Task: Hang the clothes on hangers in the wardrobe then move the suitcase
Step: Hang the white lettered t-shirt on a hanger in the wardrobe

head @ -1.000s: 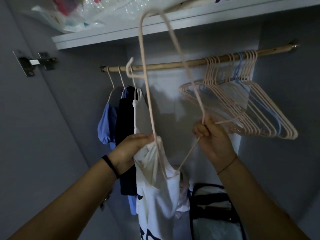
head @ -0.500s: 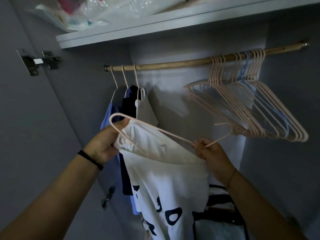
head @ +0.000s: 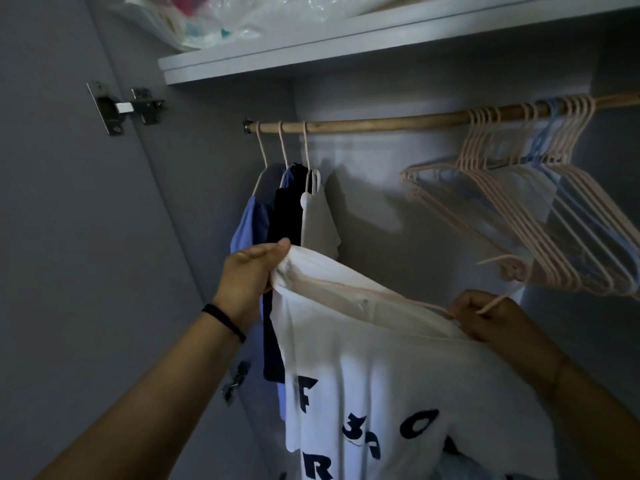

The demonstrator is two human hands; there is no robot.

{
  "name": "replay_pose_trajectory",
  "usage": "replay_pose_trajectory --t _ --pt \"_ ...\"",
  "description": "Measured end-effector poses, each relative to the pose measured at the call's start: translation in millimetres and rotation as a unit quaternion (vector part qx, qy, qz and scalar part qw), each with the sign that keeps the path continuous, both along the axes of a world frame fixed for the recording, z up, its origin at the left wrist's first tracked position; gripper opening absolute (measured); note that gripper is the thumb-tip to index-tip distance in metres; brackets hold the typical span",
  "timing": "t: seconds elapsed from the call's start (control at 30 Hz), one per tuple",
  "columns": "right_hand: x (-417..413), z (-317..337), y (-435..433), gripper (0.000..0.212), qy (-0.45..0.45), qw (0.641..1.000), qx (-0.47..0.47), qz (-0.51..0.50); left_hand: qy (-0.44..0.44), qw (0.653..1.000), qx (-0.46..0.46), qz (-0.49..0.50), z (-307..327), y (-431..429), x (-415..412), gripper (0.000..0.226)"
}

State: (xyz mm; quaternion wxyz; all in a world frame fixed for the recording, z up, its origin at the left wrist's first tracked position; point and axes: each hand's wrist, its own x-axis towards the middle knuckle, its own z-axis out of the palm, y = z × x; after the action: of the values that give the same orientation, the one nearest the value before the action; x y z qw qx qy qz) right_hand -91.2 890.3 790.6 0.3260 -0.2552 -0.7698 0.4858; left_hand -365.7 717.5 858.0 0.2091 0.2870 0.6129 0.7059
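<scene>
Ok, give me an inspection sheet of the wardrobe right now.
Surface: wooden rail under a white shelf.
Job's things: white T-shirt with pink hanger inside its neck, not on the rail; three hung garments at rail's left end.
Clutter: empty hangers bunched at right; plastic bags on shelf.
Hands: left hand grips T-shirt's shoulder; right hand pinches hanger's neck.
Cables: nothing seen.
Surroundings: open door's hinge at left.

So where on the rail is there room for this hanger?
The bare rail stretch between the three hung garments at left and the bunch of empty hangers at right. Both those clusters are crowded.
</scene>
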Motion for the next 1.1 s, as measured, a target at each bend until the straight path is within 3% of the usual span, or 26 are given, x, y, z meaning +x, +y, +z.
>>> replay_pose_trajectory --t 0.07,0.17,0.3,0.4,0.57,0.7,0.83,1.0,1.1 --pt "-1 6 -4 0.029 -0.018 1.000 0.017 0.016 0.142 0.989 -0.028 0.039 0 0 7 0.019" --pt "-10 23 -10 0.029 -0.035 0.998 0.047 0.034 0.364 0.924 -0.104 0.048 -5 1 18 0.019" --pt "-32 41 -21 0.033 -0.084 0.989 0.112 0.046 0.505 0.850 -0.143 0.032 -18 7 36 0.025" --pt "-51 44 -32 0.038 -0.134 0.978 0.150 0.060 0.506 0.849 -0.149 0.026 -19 10 54 0.024" --pt "-53 47 -32 0.034 -0.112 0.981 0.150 0.044 0.380 0.903 -0.187 -0.067 -26 1 55 0.028" --pt "-35 56 -19 0.021 -0.041 0.988 0.147 0.008 0.446 0.863 -0.218 -0.093 -31 -13 23 0.045" --pt "-26 58 -12 0.021 -0.028 0.989 0.146 0.000 0.418 0.873 -0.161 -0.190 -23 -21 6 0.066" --pt "-11 62 -3 0.020 -0.012 0.993 0.118 0.004 0.318 0.904 -0.152 -0.241 -19 -32 -7 0.021" --pt "-7 65 -1 0.021 -0.030 0.992 0.119 0.016 0.362 0.909 -0.120 -0.168 -17 -35 -8 0.022"
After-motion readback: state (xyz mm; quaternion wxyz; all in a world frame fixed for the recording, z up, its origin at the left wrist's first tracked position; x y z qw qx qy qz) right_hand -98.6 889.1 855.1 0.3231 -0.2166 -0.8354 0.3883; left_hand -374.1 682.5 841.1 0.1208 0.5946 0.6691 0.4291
